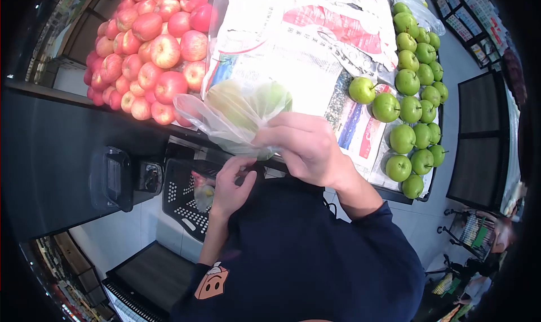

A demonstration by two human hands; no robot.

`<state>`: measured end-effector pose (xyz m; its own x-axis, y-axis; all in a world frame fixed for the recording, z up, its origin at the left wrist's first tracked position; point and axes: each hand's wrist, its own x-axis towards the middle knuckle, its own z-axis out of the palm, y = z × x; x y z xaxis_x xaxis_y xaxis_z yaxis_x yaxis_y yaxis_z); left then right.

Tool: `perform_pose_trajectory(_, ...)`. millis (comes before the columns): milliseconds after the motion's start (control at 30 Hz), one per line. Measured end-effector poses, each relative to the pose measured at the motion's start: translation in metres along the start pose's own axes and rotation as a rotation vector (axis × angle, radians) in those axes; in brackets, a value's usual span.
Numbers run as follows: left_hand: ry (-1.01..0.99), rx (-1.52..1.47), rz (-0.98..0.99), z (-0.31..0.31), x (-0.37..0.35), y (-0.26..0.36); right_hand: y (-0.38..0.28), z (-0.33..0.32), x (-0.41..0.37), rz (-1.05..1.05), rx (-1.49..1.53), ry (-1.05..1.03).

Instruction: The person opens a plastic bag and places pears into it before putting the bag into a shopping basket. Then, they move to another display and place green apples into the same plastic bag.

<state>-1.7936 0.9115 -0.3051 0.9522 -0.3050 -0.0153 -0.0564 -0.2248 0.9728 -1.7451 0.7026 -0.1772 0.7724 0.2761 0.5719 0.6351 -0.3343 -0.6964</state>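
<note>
My right hand (307, 144) pinches the gathered neck of a thin, clear plastic bag (200, 114). Through the film show rounded green and yellowish-brown fruit (231, 101), blurred by the plastic. The bag rests over the front edge of the display, between the red apples (149, 74) and the newspaper-lined part. Just below the bag is my left hand (232, 185), thumb apart from its bent fingers and nothing visible in it; the fingertips come right up to the bag's lower edge.
Green apples (410, 110) stand in rows on the right of the newspaper (293, 57). Below the counter, a black basket (174, 192) contains a bagged item (204, 195). A dark counter (56, 170) lies at left. People and a cart (476, 232) appear far right.
</note>
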Motion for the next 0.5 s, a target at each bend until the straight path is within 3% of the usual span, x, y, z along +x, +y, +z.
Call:
perform_pose_trajectory(200, -0.303, 0.122, -0.164, -0.039, 0.05, 0.012, -0.012, 0.016, -0.011, 0.238, -0.106, -0.068)
perform_pose_trajectory(267, -0.516, 0.142, -0.079, -0.057, 0.067, 0.005, -0.013, 0.022, -0.017, 0.352, -0.121, -0.036)
perform_pose_trajectory(333, -0.759, 0.138, -0.027, -0.086, 0.085, 0.038, -0.014, 0.028, -0.022, 0.474, -0.099, 0.029)
perform_pose_trajectory(400, -0.847, -0.009, 0.165, -0.108, 0.101, 0.05, -0.013, 0.037, -0.02, 0.476, -0.127, 0.097)
perform_pose_trajectory(467, -0.639, -0.263, 0.533, -0.115, 0.121, 0.053, -0.018, 0.043, -0.016, 0.526, -0.147, 0.112)
perform_pose_trajectory(500, -0.42, -0.136, 0.669, -0.114, 0.132, 0.066, -0.02, 0.046, -0.014, 0.547, -0.161, 0.117)
